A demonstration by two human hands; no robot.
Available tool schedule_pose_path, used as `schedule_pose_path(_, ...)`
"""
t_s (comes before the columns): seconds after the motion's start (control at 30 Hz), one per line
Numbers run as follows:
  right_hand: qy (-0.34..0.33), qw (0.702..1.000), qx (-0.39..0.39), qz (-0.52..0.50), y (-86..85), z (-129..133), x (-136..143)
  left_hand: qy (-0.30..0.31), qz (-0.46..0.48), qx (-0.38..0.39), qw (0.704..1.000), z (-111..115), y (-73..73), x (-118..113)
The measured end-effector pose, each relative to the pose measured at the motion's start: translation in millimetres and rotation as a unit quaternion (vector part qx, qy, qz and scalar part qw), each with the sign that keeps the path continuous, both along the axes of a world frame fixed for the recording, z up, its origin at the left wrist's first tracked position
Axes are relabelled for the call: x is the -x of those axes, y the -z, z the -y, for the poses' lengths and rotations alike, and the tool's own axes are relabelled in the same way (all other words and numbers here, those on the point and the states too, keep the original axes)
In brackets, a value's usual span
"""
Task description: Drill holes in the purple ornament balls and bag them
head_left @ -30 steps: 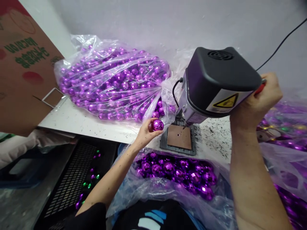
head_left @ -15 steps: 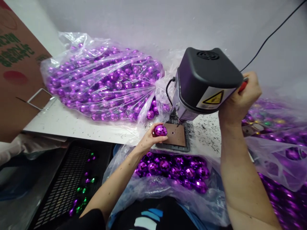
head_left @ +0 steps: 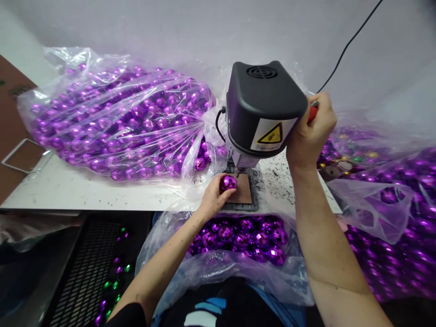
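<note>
Holding a purple ball [head_left: 228,182] in closed fingers, the left hand [head_left: 213,197] sets it on the drill's [head_left: 262,113] brown plate [head_left: 242,194] near the counter's [head_left: 68,190] front edge; it should sit centred under the bit, steady, fingertips clear. The right hand [head_left: 309,134] is wrapped round a red lever [head_left: 312,111]. Bit tip and contact are hidden by the housing.

You have bright, even light from overhead, tinted violet where it bounces off the wall [head_left: 143,27]. Glare streaks the clear plastic bag [head_left: 116,118] and sparkles on the faceted purple balls. Shadows stay soft, deepest under the table edge at lower left. Your wide lens bends the edges and stretches your right forearm [head_left: 327,254]; focus is fairly sharp throughout.
</note>
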State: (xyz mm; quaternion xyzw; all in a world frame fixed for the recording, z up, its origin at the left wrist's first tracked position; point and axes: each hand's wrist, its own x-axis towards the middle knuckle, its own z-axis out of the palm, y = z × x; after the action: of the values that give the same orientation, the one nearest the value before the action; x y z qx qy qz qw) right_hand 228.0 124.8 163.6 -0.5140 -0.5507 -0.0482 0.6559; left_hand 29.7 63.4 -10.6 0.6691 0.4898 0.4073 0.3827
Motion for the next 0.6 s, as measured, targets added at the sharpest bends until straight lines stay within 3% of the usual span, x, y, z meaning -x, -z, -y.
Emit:
schedule_pose_path(0.2,-0.014,1.0,0.013,-0.015,-2.4,2.2,1.2,0.012,-0.126,-0.13,0.983,-2.1,-0.2,-9.6)
schedule_pose_path(0.4,-0.017,1.0,0.001,-0.008,-3.4,4.1,1.6,-0.027,-0.128,-0.117,0.984,-5.4,7.5,-23.0)
schedule_pose_path(0.6,0.009,1.0,-0.001,0.01,-4.7,5.7,1.2,-0.004,-0.114,-0.104,0.988,-7.6,12.4,-28.5)
